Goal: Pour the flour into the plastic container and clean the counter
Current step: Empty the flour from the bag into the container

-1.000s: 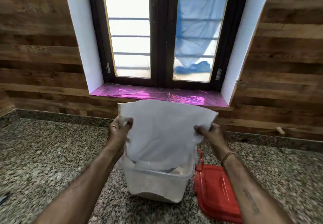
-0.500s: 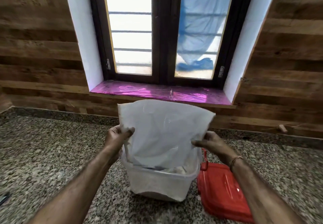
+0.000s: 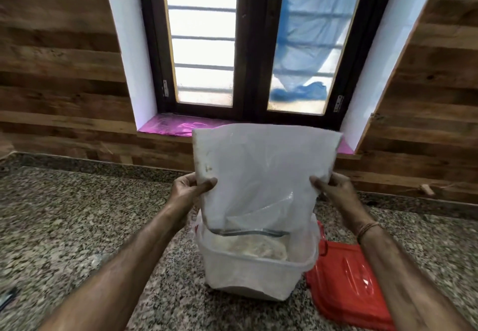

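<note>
1. Your left hand (image 3: 190, 188) pinches the left edge of the flour bag (image 3: 261, 170), with the thumb across the front and the fingers curled behind.
2. Your right hand (image 3: 333, 188) grips the bag's right edge in the same way, thumb in front, at about the same height.
3. You hold the flour bag upside down between the two hands. Its closed end is up in front of the window sill (image 3: 168, 127) and its open mouth, marked by a dark strip, hangs down.
4. The mouth sits right at the rim of the plastic container (image 3: 248, 276), directly above it. Whether the two touch is hard to tell.
5. Flour (image 3: 258, 249) lies in a pale heap inside the container, below the bag's mouth.
6. The container stands upright on the speckled granite desk (image 3: 77, 227), between your forearms.
7. A red lid (image 3: 346, 286) lies flat on the desk just beside the container's right side, partly under your right forearm.
8. A small dark object (image 3: 7, 297) lies at the far left edge of the desk, too blurred to identify.
</note>
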The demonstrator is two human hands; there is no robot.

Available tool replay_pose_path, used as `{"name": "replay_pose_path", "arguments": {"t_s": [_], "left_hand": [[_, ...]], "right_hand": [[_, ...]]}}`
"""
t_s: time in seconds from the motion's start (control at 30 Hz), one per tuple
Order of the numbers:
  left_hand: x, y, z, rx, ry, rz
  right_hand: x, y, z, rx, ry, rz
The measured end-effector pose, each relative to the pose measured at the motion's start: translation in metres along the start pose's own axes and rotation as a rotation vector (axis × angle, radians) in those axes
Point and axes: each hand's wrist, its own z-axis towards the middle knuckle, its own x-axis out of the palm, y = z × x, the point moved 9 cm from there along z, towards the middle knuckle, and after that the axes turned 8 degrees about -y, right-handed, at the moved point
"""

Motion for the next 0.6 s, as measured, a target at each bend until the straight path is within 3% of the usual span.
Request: {"name": "replay_pose_path", "arguments": {"t_s": [0.23, 0.4, 0.6], "left_hand": [[-0.056, -0.028, 0.065, -0.133, -0.107, -0.214], [-0.194, -0.021, 0.110, -0.193, -0.226, -0.129], [-0.368, 0.038, 0.108, -0.375, -0.426, 0.085]], "right_hand": [[0.084, 0.062, 0.027, 0.021, -0.018, 0.025], [0.214, 0.036, 0.024, 0.182, 0.073, -0.066], [0.364, -0.020, -0.013, 0.297, 0.184, -0.228]]}}
